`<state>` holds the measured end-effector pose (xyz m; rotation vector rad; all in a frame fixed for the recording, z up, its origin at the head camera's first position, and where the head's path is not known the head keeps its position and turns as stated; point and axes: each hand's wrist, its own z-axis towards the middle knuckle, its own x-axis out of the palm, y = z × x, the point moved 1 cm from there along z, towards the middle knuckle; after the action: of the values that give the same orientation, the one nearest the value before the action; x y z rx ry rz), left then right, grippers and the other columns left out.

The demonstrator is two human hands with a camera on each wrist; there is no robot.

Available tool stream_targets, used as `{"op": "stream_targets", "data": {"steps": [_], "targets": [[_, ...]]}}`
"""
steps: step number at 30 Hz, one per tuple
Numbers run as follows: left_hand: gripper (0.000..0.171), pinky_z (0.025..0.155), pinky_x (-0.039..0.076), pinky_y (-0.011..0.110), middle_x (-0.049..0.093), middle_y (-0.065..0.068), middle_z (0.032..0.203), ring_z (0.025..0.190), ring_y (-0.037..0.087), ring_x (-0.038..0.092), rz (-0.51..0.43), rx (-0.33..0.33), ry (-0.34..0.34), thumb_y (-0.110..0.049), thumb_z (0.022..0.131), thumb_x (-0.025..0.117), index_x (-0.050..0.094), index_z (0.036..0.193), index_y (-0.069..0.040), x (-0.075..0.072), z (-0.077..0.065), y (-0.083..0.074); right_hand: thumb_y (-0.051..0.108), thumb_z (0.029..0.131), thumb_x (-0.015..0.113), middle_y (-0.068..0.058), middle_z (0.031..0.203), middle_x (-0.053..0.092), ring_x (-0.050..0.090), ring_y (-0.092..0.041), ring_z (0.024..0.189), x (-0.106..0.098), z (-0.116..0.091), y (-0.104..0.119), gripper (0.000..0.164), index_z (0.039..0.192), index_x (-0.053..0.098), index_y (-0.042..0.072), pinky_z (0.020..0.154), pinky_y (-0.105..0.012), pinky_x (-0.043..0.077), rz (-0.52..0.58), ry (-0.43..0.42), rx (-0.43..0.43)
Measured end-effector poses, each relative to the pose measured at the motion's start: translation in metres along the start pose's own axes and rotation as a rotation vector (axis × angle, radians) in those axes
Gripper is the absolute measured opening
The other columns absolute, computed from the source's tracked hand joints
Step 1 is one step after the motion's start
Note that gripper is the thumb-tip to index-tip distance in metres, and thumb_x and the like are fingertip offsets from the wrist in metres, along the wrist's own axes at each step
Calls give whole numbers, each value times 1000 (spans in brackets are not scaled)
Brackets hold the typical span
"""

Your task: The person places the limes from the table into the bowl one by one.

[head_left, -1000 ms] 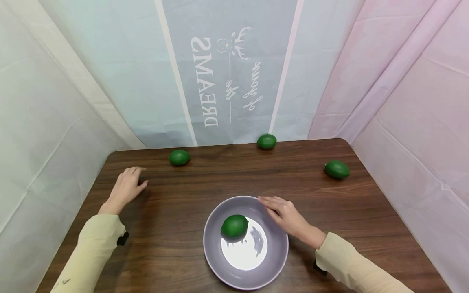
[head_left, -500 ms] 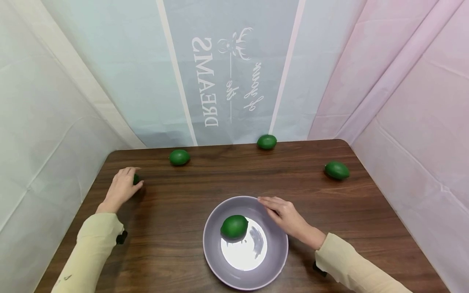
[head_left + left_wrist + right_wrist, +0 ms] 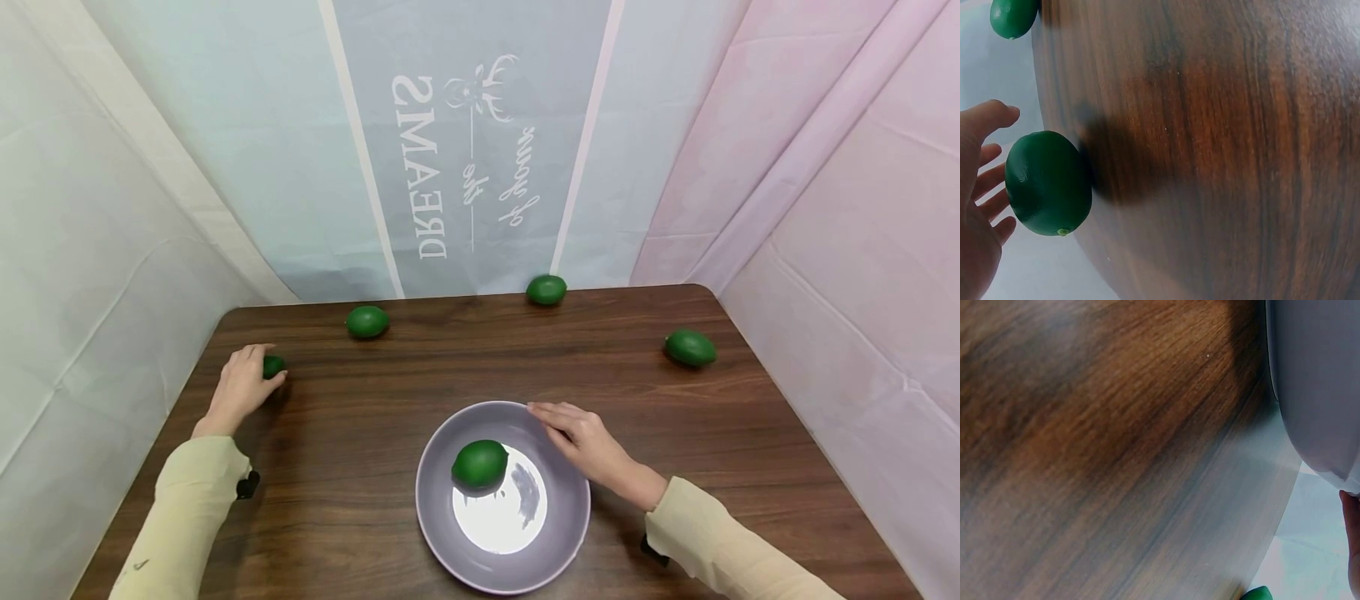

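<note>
Near the table's far-left edge, a green lime (image 3: 273, 366) sits against the left hand (image 3: 242, 387), fingers curled loosely round it, thumb apart; wrist view shows lime (image 3: 1047, 182) at the fingertips, grip not clearly closed. Left arm stretched forward. Right hand (image 3: 583, 440) lies flat, fingers straight, on the rim of the purple bowl (image 3: 442, 525) holding another lime (image 3: 480, 464). Three limes (image 3: 367, 322) lie farther back on the wooden table (image 3: 750, 433).

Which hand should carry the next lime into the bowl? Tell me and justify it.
Left, most likely. The left hand already cups a lime near the table's left edge, while the right hand rests on the rim of the bowl, apparently steadying it, away from the loose limes.
</note>
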<state>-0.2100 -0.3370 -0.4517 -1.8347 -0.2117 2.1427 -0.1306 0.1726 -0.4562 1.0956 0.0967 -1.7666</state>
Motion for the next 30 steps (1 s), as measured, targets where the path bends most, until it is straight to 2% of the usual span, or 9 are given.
{"op": "stream_targets", "data": {"steps": [11, 20, 30], "targets": [[53, 85, 27, 62, 36, 36, 122, 109, 51, 31, -58, -70, 21, -15, 87, 58, 37, 127, 13, 2, 0, 4, -8, 75, 65, -8, 108, 65, 62, -25, 96, 0, 0, 0, 36, 109, 66, 1, 81, -31, 48, 2, 6, 11], [54, 83, 28, 61, 35, 36, 123, 108, 51, 31, -59, -110, 37, -15, 86, 58, 36, 127, 13, 3, 1, 10, -8, 75, 65, -8, 108, 65, 61, -24, 97, 0, 0, 1, 35, 108, 66, 1, 81, -32, 49, -5, 8, 14], [57, 79, 33, 61, 34, 38, 122, 106, 52, 33, -67, -133, 86, -17, 86, 57, 34, 128, 14, 5, 1, 13, -6, 75, 66, -7, 107, 66, 61, -23, 97, 0, 0, 1, 34, 108, 66, 2, 82, -31, 48, -16, 10, 21]]}}
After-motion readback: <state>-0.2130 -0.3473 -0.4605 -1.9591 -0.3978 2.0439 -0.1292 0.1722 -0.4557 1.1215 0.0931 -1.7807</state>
